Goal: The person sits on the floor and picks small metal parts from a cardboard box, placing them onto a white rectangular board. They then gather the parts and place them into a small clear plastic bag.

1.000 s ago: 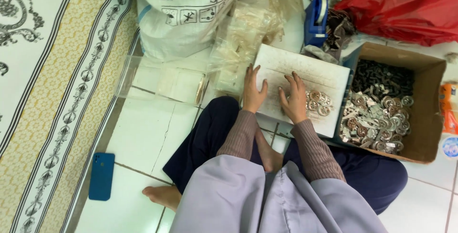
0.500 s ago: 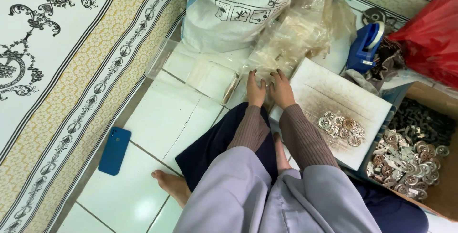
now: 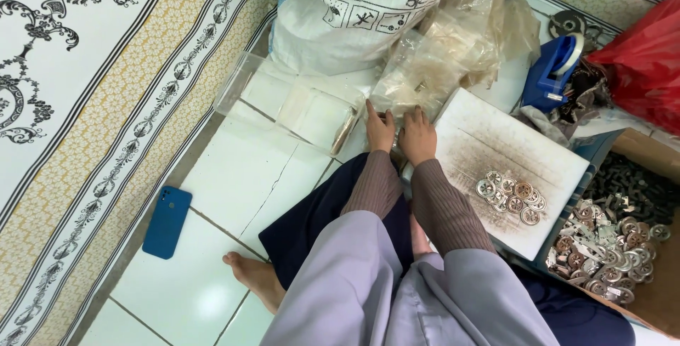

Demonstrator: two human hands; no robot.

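Observation:
I sit on a white tiled floor. Both hands reach forward to a heap of clear plastic bags (image 3: 432, 70) just past my knees. My left hand (image 3: 380, 128) lies with fingers bent on the near edge of the bags. Close beside it, my right hand (image 3: 418, 135) touches the same bag edge, next to the left corner of a white board (image 3: 510, 155). Whether either hand grips a bag I cannot tell. A small cluster of round metal discs (image 3: 511, 196) lies on the board, to the right of my right arm.
A cardboard box (image 3: 662, 296) with several metal discs and dark parts stands at the right. A big white sack (image 3: 354, 13), a clear plastic container (image 3: 312, 109), a blue tape dispenser (image 3: 556, 70), a red bag (image 3: 641, 63), and a blue phone (image 3: 166, 222) surround me.
Both hands left the white board and the discs and moved left and forward to the clear bags. The view swung left.

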